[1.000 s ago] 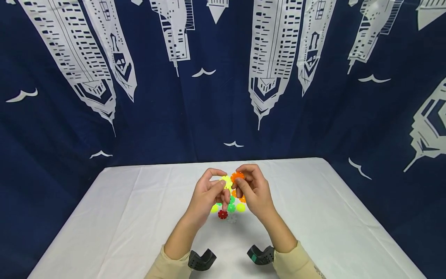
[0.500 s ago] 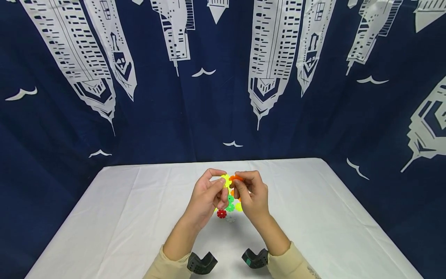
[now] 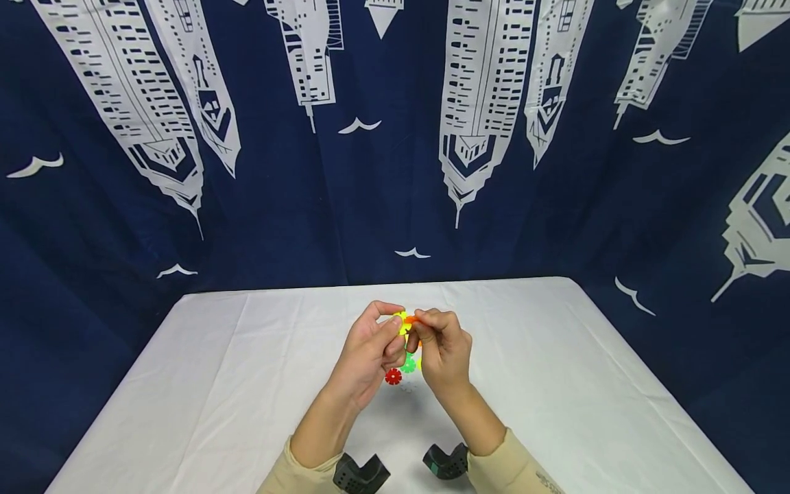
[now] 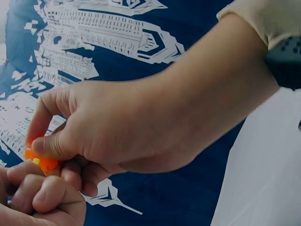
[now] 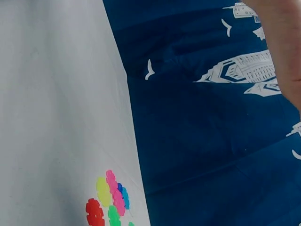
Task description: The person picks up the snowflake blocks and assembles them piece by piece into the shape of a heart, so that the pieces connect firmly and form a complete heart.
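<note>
Over the table, my left hand point(image 3: 370, 346) pinches a yellow snowflake disc point(image 3: 402, 325) between thumb and index finger. My right hand point(image 3: 446, 350) pinches an orange snowflake disc point(image 3: 411, 320), turned nearly edge-on against the yellow one's right side. In the left wrist view, the orange disc point(image 4: 47, 164) shows under the right thumb, with a speck of yellow at it; the left hand's curled fingers point(image 4: 40, 193) cover much of the rest. Below the hands lie a red disc point(image 3: 393, 376) and a green disc point(image 3: 408, 364), others partly hidden.
The white-covered table point(image 3: 247, 384) ends at a dark blue curtain point(image 3: 370, 206) with printed buildings. In the right wrist view, a red disc point(image 5: 95, 213), a yellow disc point(image 5: 103, 192), pink discs point(image 5: 118, 200) and a blue disc point(image 5: 125, 197) lie close together near the table edge.
My right hand has moved left and turned the orange disc from face-on to nearly edge-on, bringing it against the yellow disc. My left hand has stayed nearly in place, its lower fingers curling in.
</note>
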A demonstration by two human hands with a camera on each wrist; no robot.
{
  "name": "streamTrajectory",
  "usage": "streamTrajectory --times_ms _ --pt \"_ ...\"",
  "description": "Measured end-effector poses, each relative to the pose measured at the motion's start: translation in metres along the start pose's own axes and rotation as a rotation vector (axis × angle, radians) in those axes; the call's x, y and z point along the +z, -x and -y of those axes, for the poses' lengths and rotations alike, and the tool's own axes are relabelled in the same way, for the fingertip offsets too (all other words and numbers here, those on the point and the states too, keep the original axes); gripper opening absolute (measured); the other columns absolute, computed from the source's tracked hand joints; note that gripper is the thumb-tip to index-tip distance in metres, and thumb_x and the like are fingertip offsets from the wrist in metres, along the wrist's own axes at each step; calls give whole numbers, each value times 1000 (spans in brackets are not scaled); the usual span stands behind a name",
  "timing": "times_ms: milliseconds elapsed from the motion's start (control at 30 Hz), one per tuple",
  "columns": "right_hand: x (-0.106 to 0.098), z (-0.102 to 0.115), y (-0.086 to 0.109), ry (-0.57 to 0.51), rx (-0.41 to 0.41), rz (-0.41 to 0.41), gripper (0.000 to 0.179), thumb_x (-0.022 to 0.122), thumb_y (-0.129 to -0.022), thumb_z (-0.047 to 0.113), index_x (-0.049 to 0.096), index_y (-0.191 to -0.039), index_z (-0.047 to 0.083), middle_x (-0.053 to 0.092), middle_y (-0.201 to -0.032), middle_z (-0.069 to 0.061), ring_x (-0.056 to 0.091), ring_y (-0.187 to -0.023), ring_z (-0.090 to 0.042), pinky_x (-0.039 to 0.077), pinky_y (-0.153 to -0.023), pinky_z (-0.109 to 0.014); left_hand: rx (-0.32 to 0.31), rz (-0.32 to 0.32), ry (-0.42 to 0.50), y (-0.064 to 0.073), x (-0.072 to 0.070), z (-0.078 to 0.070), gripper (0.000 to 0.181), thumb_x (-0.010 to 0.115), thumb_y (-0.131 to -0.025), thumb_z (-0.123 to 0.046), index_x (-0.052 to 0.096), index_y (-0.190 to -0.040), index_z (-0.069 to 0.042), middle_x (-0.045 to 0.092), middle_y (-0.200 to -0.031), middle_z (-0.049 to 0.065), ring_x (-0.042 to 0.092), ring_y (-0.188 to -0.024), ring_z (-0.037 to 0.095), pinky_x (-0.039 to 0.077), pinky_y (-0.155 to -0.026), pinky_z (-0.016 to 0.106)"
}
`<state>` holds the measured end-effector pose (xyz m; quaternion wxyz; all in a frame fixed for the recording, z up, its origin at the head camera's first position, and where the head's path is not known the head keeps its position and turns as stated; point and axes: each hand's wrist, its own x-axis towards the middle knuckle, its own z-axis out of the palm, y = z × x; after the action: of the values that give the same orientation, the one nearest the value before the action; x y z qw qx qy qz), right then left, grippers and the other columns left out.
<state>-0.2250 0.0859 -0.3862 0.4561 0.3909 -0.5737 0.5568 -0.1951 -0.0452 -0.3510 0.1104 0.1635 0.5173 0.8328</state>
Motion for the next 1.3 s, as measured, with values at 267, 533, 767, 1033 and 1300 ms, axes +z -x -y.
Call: streamTrajectory --times_ms 267,533,767,1033,1300 --pt "2 -1 -1 154 -115 -42 27 56 -98 14 53 -94 -13 60 -64 -15 47 -44 -12 43 -44 -14 -63 20 41 1 1 -3 10 36 -106 -7 40 -115 -12 33 -59 -5 25 -52 6 19 -53 23" --pt "4 -4 -1 216 -179 -89 29 53 -100 14 49 -94 -14 58 -63 -15 40 -46 -9 37 -43 -14 -79 31 53 0 6 -4 7 37 -107 -10 39 -114 -12 33 -60 -5 25 -52 6 19 -54 23" --pt "-6 -5 -9 200 -128 21 29 53 -101 16 53 -100 -13 56 -64 -12 45 -47 -10 41 -46 -13 -53 -9 43 -3 7 -3 11 42 -107 -13 39 -117 -10 34 -58 -4 22 -50 8 19 -51 22" --pt "-12 -1 -10 165 -16 72 31 54 -99 19 53 -103 -11 60 -67 -15 52 -48 -13 48 -48 -15 -18 -29 -11 -4 3 0 16 44 -106 -13 42 -120 -7 38 -56 -5 24 -48 8 23 -50 20" --pt "-11 0 -8 123 25 81 30 53 -99 18 52 -104 -12 59 -69 -13 51 -49 -12 48 -49 -15 -17 -40 -30 0 1 0 16 46 -105 -13 44 -121 -8 42 -55 -5 30 -46 5 26 -49 19"
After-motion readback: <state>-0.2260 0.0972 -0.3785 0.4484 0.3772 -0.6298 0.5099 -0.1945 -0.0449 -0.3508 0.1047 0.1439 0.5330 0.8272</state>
